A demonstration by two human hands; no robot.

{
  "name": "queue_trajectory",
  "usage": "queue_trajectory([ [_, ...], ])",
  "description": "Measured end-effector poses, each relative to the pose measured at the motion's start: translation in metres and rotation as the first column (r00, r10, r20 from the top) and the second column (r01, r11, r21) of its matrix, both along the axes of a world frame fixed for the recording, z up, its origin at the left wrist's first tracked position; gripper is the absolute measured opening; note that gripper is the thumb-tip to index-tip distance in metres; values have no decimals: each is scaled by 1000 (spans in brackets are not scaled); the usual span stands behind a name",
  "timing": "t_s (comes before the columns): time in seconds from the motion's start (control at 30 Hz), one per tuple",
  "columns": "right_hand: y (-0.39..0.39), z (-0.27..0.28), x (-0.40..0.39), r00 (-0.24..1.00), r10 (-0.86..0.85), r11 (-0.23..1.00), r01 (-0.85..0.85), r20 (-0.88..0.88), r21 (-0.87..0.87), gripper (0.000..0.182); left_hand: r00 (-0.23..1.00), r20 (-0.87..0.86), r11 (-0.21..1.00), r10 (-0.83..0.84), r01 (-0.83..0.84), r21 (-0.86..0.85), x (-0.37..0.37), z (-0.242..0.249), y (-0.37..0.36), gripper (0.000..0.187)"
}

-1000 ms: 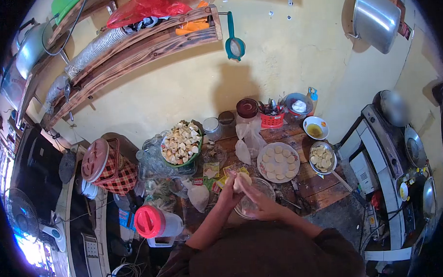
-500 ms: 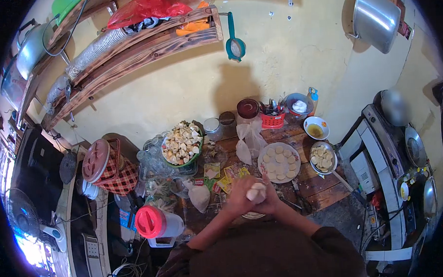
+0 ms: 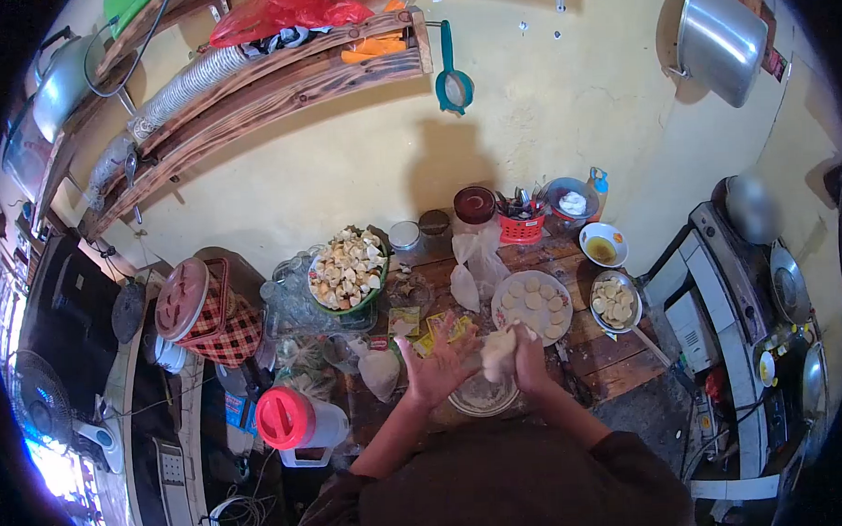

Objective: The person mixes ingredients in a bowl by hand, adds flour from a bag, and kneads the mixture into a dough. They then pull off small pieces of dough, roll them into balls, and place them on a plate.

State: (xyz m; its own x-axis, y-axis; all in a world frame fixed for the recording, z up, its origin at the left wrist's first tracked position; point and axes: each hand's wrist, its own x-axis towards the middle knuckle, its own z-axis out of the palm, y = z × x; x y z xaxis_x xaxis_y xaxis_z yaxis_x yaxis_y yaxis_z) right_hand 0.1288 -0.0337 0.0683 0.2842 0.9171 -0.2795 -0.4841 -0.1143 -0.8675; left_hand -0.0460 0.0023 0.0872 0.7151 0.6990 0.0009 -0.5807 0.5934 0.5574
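Note:
A pale lump of dough (image 3: pixel 497 350) sits in my right hand (image 3: pixel 530 361), whose fingers curl round it above a clear glass bowl (image 3: pixel 482 396) on the wooden table. My left hand (image 3: pixel 433 363) is beside it on the left, palm open and fingers spread, a little apart from the dough. Just beyond my hands lies a round plate (image 3: pixel 531 305) covered with several flat dough discs. A small metal pan (image 3: pixel 614 303) to the right holds more discs.
A green basket of cut pieces (image 3: pixel 347 269), jars, a red utensil holder (image 3: pixel 520 224) and a bowl of yellow liquid (image 3: pixel 603 245) stand at the back of the table. A red-lidded jug (image 3: pixel 287 420) and checked container (image 3: pixel 203 311) are left; a stove with pans (image 3: pixel 786 292) is right.
One second ago both hands pressed the dough at the left over the bowl. They came together in the middle, and now my left hand has opened and drawn away while my right keeps the dough.

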Motion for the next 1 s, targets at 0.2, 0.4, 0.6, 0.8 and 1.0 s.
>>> queue_trajectory([
  [0.2, -37, 57, -40, -13, -76, 764, -643, 997, 50, 55, 985, 42, 980, 166, -160, -118, 11, -32, 18, 68],
  [0.4, -31, 62, -31, 124, -158, 842, -502, 980, 199, 52, 960, -237, 946, 147, -207, -251, 8, -47, 34, 43],
  [0.6, -12, 26, -20, 847, -136, 928, -72, 514, 365, 52, 656, -566, 837, 500, -534, 121, 8, -2, 29, 48],
  [0.8, -9, 24, -11, 679, 320, 919, -392, -661, 42, 61, 578, -614, 798, 538, -114, 591, 4, -13, 19, 63],
  [1.0, 8, -51, 6, 513, 286, 929, -355, -810, 103, 54, 372, -320, 12, 871, 635, 772, 3, 17, -8, 75],
])
